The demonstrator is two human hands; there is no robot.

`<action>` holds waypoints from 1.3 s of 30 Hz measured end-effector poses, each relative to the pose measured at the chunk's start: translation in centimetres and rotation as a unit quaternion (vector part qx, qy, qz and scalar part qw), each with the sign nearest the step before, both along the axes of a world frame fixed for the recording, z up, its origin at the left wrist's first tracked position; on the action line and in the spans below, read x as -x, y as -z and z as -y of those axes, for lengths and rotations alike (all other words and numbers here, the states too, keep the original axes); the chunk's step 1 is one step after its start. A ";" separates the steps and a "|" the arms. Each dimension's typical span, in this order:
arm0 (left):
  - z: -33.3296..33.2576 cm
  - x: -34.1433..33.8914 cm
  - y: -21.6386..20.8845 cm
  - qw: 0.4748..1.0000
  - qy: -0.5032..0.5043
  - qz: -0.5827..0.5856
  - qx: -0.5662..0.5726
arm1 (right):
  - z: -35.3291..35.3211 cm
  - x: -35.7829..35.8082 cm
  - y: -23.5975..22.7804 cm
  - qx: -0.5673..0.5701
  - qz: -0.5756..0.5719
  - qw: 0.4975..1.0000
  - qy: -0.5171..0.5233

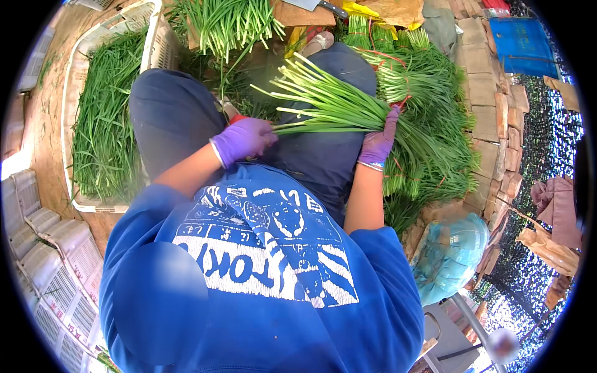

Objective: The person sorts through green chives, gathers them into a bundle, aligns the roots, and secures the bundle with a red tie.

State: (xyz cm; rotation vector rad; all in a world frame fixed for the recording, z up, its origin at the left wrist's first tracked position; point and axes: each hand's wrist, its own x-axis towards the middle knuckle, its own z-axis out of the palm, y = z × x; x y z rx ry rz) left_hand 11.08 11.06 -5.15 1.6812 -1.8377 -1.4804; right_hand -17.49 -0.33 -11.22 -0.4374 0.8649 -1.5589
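Across my lap lies a loose bunch of garlic chives [336, 105], pale stem ends fanned toward the upper left and green leaves trailing right. My right hand [380, 140], in a purple glove, is closed around the bunch where stems turn to leaves. At the lower stems, my left hand [244, 138], also gloved in purple, pinches the ends of a few chives; its fingertips are partly blurred. Just beyond my right hand is a pile of chive bundles [429, 112] tied with red bands. More loose chives [230, 25] rest on a board ahead of me.
A white plastic crate [71, 118] full of chives stands to my left. Ahead, a knife [317, 5] lies on the board. Stacked pale crates [46, 261] are at the lower left. A row of bricks [488, 124] and a teal plastic bag [454, 255] are on the right.
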 end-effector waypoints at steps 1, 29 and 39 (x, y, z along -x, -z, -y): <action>0.3 -0.8 -1.0 0.993 0.007 0.121 0.015 | 0.0 0.0 0.1 0.013 0.003 1.000 -0.007; 0.3 -7.1 -1.1 0.884 -0.353 -0.071 0.297 | -2.3 -23.9 -9.5 0.227 -0.347 0.821 -0.393; 1.0 -7.3 -6.6 0.622 -0.568 -0.128 0.523 | -6.1 -35.1 -19.3 0.256 -0.232 0.740 -0.577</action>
